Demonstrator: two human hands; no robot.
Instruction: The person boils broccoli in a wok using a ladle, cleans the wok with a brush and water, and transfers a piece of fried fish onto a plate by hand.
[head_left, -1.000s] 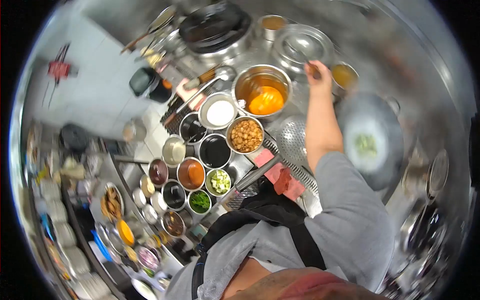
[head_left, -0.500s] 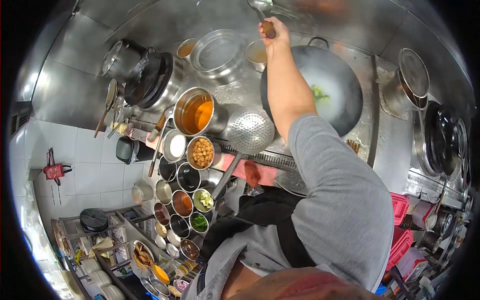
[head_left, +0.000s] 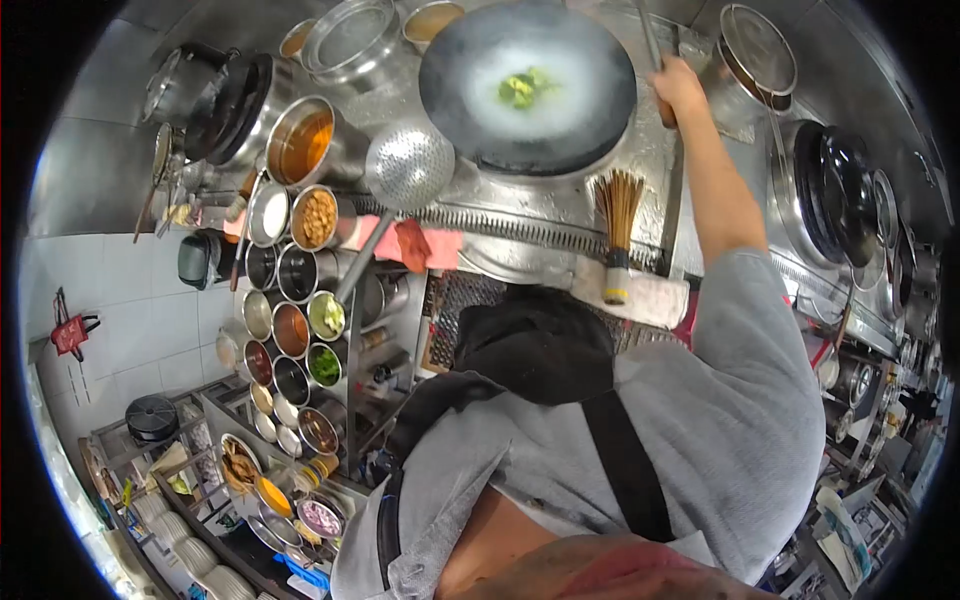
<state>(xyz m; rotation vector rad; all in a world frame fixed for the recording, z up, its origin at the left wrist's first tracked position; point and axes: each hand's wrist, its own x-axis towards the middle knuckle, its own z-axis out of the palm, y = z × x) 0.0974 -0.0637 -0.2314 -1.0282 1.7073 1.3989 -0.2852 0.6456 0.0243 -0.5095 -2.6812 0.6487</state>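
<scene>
My right hand [head_left: 682,86] is closed around the wooden handle end of a long metal-shafted ladle [head_left: 648,32], just right of the wok. The ladle's bowl lies beyond the top edge of the view. A large dark wok [head_left: 450,105] stands on the range, with whitish steam hazing its inside. Green vegetable pieces [head_left: 522,90] lie at its middle. My left hand does not show.
Left of the wok, a perforated skimmer [head_left: 410,165] rests beside a pot of orange liquid [head_left: 300,145]. A bamboo brush [head_left: 617,230] lies at the range's front near a folded cloth [head_left: 650,295]. Several ingredient pots, including chopped greens [head_left: 324,366], stand left. A strainer [head_left: 757,50] sits right.
My right hand, still holding the ladle, has gone from beyond the wok's left side to its right side. My arm no longer crosses the wok, and the whole view has shifted.
</scene>
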